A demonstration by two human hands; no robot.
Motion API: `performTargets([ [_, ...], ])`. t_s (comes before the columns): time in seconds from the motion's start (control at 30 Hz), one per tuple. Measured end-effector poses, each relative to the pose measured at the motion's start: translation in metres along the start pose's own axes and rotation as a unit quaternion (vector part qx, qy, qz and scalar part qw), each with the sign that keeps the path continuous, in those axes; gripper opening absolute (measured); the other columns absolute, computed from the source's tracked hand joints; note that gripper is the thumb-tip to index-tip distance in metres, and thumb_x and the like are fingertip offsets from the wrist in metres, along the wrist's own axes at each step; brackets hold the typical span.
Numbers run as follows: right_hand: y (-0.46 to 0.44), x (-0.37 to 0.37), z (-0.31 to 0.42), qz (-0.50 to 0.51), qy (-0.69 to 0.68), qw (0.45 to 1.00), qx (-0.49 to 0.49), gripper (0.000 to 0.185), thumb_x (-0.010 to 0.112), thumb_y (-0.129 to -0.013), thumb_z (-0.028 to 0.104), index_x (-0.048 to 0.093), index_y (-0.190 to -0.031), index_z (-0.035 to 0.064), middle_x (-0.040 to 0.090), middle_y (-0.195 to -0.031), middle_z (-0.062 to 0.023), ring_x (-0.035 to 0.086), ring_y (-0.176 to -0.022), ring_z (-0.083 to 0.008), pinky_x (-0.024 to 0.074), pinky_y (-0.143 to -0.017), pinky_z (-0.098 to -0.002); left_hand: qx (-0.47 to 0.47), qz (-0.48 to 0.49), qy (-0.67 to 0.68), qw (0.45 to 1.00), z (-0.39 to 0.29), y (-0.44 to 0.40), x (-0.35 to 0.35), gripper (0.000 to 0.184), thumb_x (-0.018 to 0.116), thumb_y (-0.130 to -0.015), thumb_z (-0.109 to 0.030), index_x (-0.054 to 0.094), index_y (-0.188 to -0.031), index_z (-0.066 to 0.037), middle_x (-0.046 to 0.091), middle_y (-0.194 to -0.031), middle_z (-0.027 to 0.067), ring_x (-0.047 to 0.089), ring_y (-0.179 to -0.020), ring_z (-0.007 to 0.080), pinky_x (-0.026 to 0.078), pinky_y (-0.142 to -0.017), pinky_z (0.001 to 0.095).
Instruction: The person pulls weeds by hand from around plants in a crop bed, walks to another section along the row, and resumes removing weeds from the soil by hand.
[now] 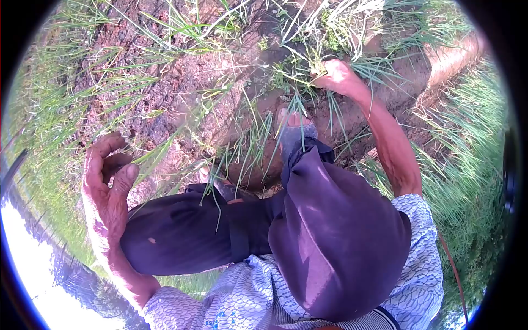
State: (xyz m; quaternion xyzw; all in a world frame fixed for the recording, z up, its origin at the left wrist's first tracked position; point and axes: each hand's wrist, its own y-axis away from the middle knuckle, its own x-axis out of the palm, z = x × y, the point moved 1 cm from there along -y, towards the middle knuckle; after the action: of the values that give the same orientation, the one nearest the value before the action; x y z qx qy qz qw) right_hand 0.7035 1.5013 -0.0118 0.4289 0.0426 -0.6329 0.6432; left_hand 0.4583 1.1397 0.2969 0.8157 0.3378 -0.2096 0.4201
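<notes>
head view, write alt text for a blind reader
A crouching person's right hand reaches into green plants on muddy ground, near a muddy foot. The left hand is beside a dark-clad knee, fingers loosely curled.

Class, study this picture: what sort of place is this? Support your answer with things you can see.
Probably a crop field outdoors: narrow-leaved green plants grow thickly around muddy soil, and bright sky shows at the edge.

Muddy soil [190, 102], grassy green plants [334, 38], bare foot [295, 119]
</notes>
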Motion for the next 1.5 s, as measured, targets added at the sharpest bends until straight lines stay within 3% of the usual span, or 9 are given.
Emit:
performTargets([
  [0.03,-0.01,-0.015,0.046,0.105,0.218,0.966,0.091,0.045,0.062,-0.081,0.033,0.06,-0.113,0.0023,0.064,-0.112,-0.012,0.06,-0.103,-0.0267,0.0466,-0.09,-0.0372,0.007,-0.004,0.008,1.0,0.001,0.001,-0.001,0.047,0.069,-0.085,-0.021,0.052,-0.125,-0.002,0.054,-0.121,0.0084,0.057,-0.093,0.017,0.047,-0.084,0.0308],
  [0.07,-0.002,0.003,0.015,-0.015,0.193,0.975,-0.109,0.042,0.061,-0.08,0.028,0.06,-0.115,0.0044,0.063,-0.116,-0.0098,0.059,-0.106,-0.0286,0.0454,-0.092,-0.0384,0.014,-0.008,0.017,1.0,0.003,0.002,0.0,0.047,0.069,-0.085,-0.02,0.052,-0.124,-0.002,0.055,-0.121,0.0085,0.057,-0.093,0.0172,0.047,-0.084,0.0309],
  [0.13,-0.018,0.012,0.02,-0.067,0.209,0.96,-0.175,0.035,0.061,-0.081,0.027,0.063,-0.107,0.0044,0.066,-0.105,-0.0108,0.062,-0.096,-0.0298,0.0492,-0.083,-0.039,0.017,-0.01,0.023,1.0,0.005,0.004,-0.001,0.046,0.069,-0.085,-0.02,0.052,-0.124,-0.002,0.054,-0.122,0.0087,0.057,-0.093,0.0175,0.048,-0.085,0.0311],
  [0.23,-0.041,0.028,0.001,-0.077,-0.01,0.997,-0.018,0.021,0.06,-0.083,0.024,0.066,-0.086,0.0047,0.066,-0.077,-0.0115,0.063,-0.066,-0.0287,0.051,-0.062,-0.0385,0.012,-0.009,0.023,1.0,0.006,0.006,-0.001,0.045,0.069,-0.085,-0.02,0.053,-0.123,-0.002,0.054,-0.124,0.0088,0.057,-0.093,0.0178,0.048,-0.085,0.0313],
  [0.3,-0.041,0.027,0.001,-0.041,-0.06,0.997,0.007,0.019,0.06,-0.08,0.021,0.064,-0.084,0.0031,0.064,-0.074,-0.0121,0.063,-0.075,-0.0276,0.0509,-0.068,-0.0375,0.018,-0.015,0.029,0.999,0.007,0.005,-0.001,0.044,0.069,-0.085,-0.02,0.054,-0.122,-0.002,0.054,-0.124,0.0089,0.057,-0.093,0.0178,0.048,-0.085,0.0314],
  [0.37,-0.035,0.012,0.023,-0.011,0.212,0.975,-0.066,0.019,0.058,-0.077,0.018,0.064,-0.087,0.0032,0.064,-0.08,-0.0132,0.063,-0.085,-0.0281,0.0502,-0.076,-0.0382,0.018,-0.008,0.028,0.999,0.006,0.004,-0.001,0.044,0.068,-0.085,-0.02,0.053,-0.122,-0.001,0.054,-0.124,0.0089,0.057,-0.093,0.0178,0.048,-0.085,0.0314],
  [0.73,-0.03,0.033,0.062,-0.022,0.229,0.969,-0.09,0.013,0.059,-0.074,0.014,0.063,-0.083,0.0067,0.063,-0.09,-0.0145,0.063,-0.088,-0.0318,0.0522,-0.075,-0.0414,0.016,0.001,0.028,0.999,0.008,0.002,-0.004,0.044,0.07,-0.083,-0.017,0.054,-0.121,0.0,0.055,-0.121,0.0088,0.056,-0.091,0.0172,0.048,-0.082,0.0315],
  [1.13,-0.035,0.047,-0.029,-0.142,-0.095,0.985,-0.019,0.022,0.064,-0.08,0.017,0.064,-0.098,0.0036,0.066,-0.091,-0.0111,0.064,-0.08,-0.0237,0.0522,-0.074,-0.0334,0.005,0.02,0.027,0.999,0.01,0.0,-0.006,0.044,0.069,-0.083,-0.015,0.053,-0.121,0.0,0.055,-0.12,0.0083,0.055,-0.089,0.0169,0.049,-0.08,0.0311],
  [1.5,-0.041,0.049,0.045,-0.147,0.237,0.953,-0.117,0.018,0.059,-0.074,0.014,0.063,-0.09,0.0082,0.064,-0.083,-0.0109,0.064,-0.077,-0.0297,0.0537,-0.069,-0.0384,0.0,0.033,-0.001,0.999,0.007,-0.004,-0.005,0.043,0.068,-0.083,-0.014,0.054,-0.121,-0.001,0.056,-0.119,0.008,0.055,-0.09,0.0167,0.049,-0.081,0.0316],
])
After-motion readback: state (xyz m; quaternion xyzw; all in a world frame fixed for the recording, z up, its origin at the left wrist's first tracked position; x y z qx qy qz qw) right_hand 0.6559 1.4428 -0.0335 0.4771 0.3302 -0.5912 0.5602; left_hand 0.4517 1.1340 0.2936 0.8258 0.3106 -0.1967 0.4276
